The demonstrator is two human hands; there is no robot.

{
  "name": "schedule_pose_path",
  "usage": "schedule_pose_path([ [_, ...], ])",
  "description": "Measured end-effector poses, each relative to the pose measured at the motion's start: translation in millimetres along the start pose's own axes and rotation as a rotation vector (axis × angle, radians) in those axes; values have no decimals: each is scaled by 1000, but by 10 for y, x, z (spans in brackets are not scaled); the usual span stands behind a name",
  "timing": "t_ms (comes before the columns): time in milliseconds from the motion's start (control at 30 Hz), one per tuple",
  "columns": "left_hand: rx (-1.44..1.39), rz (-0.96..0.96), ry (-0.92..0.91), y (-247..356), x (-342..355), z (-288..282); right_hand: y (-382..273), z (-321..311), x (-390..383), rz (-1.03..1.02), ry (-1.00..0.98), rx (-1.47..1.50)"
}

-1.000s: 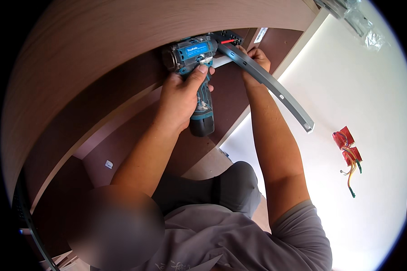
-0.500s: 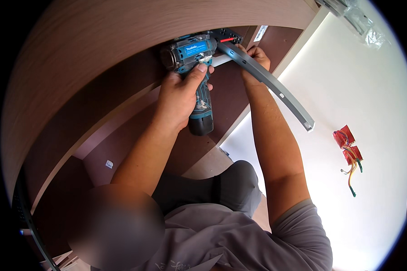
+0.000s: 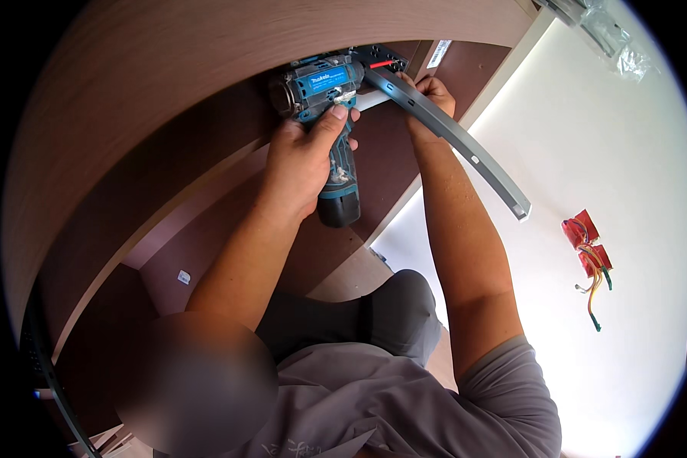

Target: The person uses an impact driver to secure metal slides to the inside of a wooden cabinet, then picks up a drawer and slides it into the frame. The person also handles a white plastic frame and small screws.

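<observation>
In the head view, my left hand (image 3: 301, 160) is wrapped round a teal and black cordless driver (image 3: 320, 84), thumb on its upper grip. From the driver a red bit (image 3: 382, 66) points right at a black perforated bracket (image 3: 389, 57) under the wooden edge. A long grey metal rail (image 3: 466, 149) slopes down rightward from the bracket. Behind the rail, my right hand (image 3: 430, 103) has its fingers closed near the bracket; what they hold is hidden. A white strip (image 3: 372, 100) shows between the driver and that hand.
A wooden cabinet panel (image 3: 114, 122) arches overhead, with dark boards below. At right, a white wall (image 3: 626, 153) carries a red junction box with loose wires (image 3: 588, 237). Plastic-wrapped metal parts (image 3: 611, 46) are at upper right. My bent knee (image 3: 404, 305) is beneath my arms.
The driver and my left hand have edged very slightly upward. My grip and the rail's angle look the same, and my right hand stays by the bracket.
</observation>
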State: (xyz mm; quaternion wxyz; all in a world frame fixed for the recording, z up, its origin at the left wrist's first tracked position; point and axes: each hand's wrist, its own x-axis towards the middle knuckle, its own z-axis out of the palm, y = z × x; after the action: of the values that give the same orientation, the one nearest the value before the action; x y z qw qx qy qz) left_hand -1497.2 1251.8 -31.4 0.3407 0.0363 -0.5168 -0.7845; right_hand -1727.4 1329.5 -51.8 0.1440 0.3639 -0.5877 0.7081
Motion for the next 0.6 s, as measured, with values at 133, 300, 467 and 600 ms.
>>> schedule_pose_path([
  [133,-1,-7,6,13,-9,-13,-146,62,-35,74,20,1],
  [300,-4,-5,3,7,-1,0,-49,31,-9,16,13,65],
  [467,-14,19,3,-6,-5,3,5,26,-7,21,25,-14],
  [600,3,8,-5,6,-4,3,52,-13,8,-7,8,10],
])
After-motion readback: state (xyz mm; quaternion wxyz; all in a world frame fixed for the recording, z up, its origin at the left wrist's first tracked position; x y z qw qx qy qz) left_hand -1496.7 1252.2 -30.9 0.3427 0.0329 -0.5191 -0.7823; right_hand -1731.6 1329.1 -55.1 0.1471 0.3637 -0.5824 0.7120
